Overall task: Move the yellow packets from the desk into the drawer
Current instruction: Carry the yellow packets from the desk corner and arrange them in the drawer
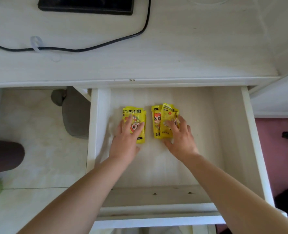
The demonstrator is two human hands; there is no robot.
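While pressing flat, both hands open: left hand (128, 132) on left packets (136, 115), right hand (180, 134) on right packets (165, 115), mid-drawer (251, 132), apart.

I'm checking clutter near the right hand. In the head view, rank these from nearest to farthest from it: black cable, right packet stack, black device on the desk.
From the right hand:
1. Right packet stack, under its fingers in the drawer.
2. Black cable, mid-desk.
3. Black device, far desk edge.
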